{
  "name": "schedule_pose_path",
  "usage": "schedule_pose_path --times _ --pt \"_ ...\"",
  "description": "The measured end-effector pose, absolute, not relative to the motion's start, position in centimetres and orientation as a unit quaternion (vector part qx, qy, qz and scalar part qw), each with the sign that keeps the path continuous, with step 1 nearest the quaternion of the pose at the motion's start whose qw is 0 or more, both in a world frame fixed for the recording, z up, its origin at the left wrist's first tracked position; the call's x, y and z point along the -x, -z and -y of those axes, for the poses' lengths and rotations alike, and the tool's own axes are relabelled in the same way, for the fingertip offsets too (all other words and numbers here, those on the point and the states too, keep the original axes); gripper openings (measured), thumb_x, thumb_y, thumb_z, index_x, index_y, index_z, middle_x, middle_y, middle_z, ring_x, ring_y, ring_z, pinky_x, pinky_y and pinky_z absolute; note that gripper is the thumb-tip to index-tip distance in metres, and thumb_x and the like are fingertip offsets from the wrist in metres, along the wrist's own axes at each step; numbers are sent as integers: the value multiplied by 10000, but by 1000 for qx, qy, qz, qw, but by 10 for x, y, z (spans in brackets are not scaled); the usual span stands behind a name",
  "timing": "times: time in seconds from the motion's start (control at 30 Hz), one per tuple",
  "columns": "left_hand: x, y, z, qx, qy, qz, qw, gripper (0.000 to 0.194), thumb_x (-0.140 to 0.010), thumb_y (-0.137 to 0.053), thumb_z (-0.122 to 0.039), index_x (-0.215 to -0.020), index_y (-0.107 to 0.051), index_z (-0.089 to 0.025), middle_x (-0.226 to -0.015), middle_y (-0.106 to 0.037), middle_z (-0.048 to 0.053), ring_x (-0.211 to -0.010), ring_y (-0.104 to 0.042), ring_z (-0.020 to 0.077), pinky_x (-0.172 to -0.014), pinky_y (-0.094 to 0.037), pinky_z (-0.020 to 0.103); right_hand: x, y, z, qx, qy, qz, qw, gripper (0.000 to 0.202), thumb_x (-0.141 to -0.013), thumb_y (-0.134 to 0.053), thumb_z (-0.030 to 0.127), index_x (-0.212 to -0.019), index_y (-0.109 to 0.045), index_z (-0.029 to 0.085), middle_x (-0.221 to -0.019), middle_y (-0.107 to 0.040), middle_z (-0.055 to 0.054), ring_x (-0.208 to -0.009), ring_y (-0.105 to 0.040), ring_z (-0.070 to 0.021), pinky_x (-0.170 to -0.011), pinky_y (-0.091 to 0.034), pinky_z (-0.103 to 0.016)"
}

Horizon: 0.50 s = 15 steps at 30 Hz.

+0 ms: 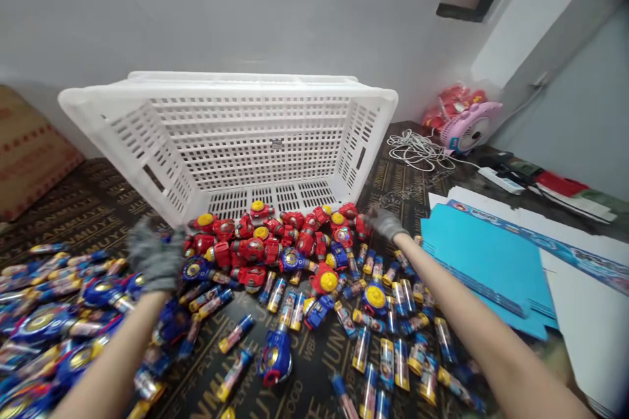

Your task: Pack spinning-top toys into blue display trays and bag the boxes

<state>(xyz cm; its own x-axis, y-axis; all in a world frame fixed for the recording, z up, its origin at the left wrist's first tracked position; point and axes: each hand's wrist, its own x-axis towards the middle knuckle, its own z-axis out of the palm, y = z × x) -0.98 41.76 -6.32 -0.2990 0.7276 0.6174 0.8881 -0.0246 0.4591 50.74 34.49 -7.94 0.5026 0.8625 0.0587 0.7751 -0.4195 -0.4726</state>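
Observation:
Grey gloves cover both my hands. My left hand (156,255) is blurred, its fingers apart, at the left edge of a heap of red toys (250,249) with yellow round tops. My right hand (386,224) touches or nearly touches the heap's right edge; its fingers look loosely apart, partly smeared. Behind the heap a white plastic crate (275,95) lies on its side, its opening towards me. Blue toys (276,357) of similar shape are mixed in at the front. Small tubes (361,348) with blue and yellow ends lie scattered around.
More blue toys (44,324) and tubes spread across the left. Blue cardboard sheets (484,255) and white card (584,314) lie at the right. Further back are a pink fan (472,127), white cable (415,150) and power strip (501,180). A cardboard box (34,150) stands far left.

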Motion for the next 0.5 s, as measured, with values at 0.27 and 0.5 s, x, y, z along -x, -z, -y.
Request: schedule_pose_path --times 0.27,0.5 --pt "-95 102 -335 713 191 670 -79 541 -812 -603 -417 -1265 -537 -129 -1297 -546 200 -1178 -537 338 -974 -435 430 -454 129 -277 841 -161 496 144 481 -674 -722 417 -1073 -614 170 -879 -703 -130 -868 -664 -321 -779 -451 -399" --pt "-104 115 -297 711 246 619 -224 567 -769 -656 -304 -1296 -495 -170 -1233 -585 150 -1278 -473 314 -1094 -321 429 -443 128 -264 807 -173 494 272 378 -721 -607 266 -1087 -583 176 -893 -695 -73 -808 -668 -226 -755 -500 -335"
